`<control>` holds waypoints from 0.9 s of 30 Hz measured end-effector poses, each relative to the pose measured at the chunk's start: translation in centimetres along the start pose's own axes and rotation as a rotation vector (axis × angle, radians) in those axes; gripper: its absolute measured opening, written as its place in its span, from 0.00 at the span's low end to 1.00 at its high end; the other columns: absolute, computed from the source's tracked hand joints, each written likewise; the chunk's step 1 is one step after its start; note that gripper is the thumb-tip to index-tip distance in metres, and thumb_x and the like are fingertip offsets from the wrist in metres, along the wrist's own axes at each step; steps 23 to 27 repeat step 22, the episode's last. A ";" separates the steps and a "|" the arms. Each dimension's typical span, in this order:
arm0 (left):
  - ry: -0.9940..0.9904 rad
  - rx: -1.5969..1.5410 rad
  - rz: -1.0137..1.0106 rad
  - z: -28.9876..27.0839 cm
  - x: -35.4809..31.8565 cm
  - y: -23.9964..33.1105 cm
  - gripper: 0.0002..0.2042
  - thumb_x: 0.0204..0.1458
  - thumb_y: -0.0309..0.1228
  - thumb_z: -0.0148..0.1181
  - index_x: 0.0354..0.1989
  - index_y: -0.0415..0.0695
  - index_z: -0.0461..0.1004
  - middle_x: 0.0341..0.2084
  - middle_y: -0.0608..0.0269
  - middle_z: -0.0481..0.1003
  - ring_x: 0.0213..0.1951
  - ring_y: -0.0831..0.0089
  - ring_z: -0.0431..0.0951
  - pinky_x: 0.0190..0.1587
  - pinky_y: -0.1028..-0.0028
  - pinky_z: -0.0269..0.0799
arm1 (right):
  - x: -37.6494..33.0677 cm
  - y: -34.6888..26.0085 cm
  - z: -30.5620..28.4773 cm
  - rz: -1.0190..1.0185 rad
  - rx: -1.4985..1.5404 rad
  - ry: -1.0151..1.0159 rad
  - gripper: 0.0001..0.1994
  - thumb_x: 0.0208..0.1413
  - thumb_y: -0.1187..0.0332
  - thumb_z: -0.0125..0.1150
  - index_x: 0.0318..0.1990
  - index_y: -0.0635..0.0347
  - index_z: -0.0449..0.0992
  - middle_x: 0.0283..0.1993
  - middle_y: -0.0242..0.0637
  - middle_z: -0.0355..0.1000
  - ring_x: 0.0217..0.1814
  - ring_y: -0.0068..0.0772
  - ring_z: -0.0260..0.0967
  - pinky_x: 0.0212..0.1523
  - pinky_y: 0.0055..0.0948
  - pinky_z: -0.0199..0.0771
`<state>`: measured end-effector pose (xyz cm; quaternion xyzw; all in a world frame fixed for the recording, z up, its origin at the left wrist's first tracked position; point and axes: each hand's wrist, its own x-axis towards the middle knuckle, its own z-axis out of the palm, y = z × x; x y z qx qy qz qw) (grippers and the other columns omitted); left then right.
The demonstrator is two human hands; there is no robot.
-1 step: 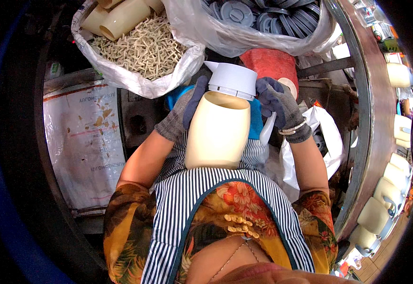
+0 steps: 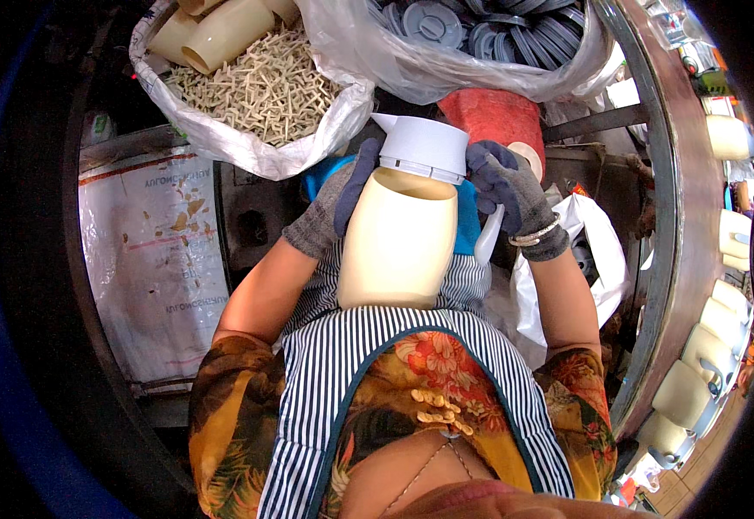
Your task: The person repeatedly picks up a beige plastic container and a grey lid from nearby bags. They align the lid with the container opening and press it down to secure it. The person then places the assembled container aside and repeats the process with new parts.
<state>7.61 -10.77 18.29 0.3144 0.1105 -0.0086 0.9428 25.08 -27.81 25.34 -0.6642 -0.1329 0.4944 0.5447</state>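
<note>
A cream plastic jug body (image 2: 399,246) stands upright against my striped apron, its round mouth facing up and away from me. My left hand (image 2: 341,201), in a grey glove with dark blue palm, is closed against the body's left side near the rim. Just above the mouth sits a pale grey spouted collar (image 2: 424,149), spout to the left, slightly tilted; part of the mouth shows below it. My gloved right hand (image 2: 513,195) is wrapped round the collar's grey handle (image 2: 488,235), whose lower end sticks out under the fingers.
At the far left, a white sack (image 2: 265,160) holds small cream pieces and cream tubes. Beside it, a clear plastic bag (image 2: 446,78) contains dark grey discs. A red bundle (image 2: 489,117) lies beyond my hands. To the right, a metal frame (image 2: 654,216) and a white bag (image 2: 597,225).
The grey collar has shifted very slightly over the mouth of the jug body. Both hands keep their hold.
</note>
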 end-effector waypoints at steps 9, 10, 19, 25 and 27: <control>-0.058 -0.098 0.002 0.7 0.2 1.0 0.30 0.67 0.49 0.39 0.68 0.36 0.55 0.59 0.48 0.69 0.58 0.62 0.72 0.60 0.66 0.70 | 1.0 1.0 -0.3 -0.037 -0.123 0.073 0.13 0.59 0.60 0.60 0.42 0.61 0.76 0.24 0.23 0.65 0.18 0.14 0.58 0.17 0.18 0.62; -0.059 -0.016 -0.023 0.7 0.3 1.7 0.31 0.67 0.50 0.41 0.68 0.36 0.55 0.58 0.49 0.69 0.58 0.63 0.73 0.60 0.67 0.70 | 0.9 1.0 -0.1 -0.070 -0.191 0.119 0.13 0.59 0.60 0.60 0.42 0.61 0.76 0.24 0.24 0.66 0.18 0.15 0.59 0.17 0.18 0.62; -0.006 0.403 -0.062 0.6 0.7 2.7 0.26 0.60 0.46 0.56 0.59 0.38 0.68 0.47 0.54 0.77 0.48 0.70 0.77 0.53 0.71 0.72 | 1.6 3.6 0.0 -0.300 -0.477 0.222 0.18 0.56 0.56 0.64 0.44 0.63 0.76 0.28 0.32 0.73 0.22 0.19 0.67 0.20 0.23 0.66; 0.008 0.505 -0.027 -1.6 1.3 1.1 0.34 0.56 0.50 0.61 0.63 0.38 0.63 0.52 0.53 0.74 0.53 0.66 0.75 0.56 0.68 0.71 | 1.7 3.9 0.1 -0.185 -0.416 0.207 0.19 0.56 0.55 0.64 0.46 0.63 0.75 0.29 0.34 0.75 0.24 0.21 0.69 0.21 0.25 0.68; 0.008 0.505 -0.027 -1.6 1.3 1.1 0.34 0.56 0.50 0.61 0.63 0.38 0.63 0.52 0.53 0.74 0.53 0.66 0.75 0.56 0.68 0.71 | 1.7 3.9 0.1 -0.185 -0.416 0.207 0.19 0.56 0.55 0.64 0.46 0.63 0.75 0.29 0.34 0.75 0.24 0.21 0.69 0.21 0.25 0.68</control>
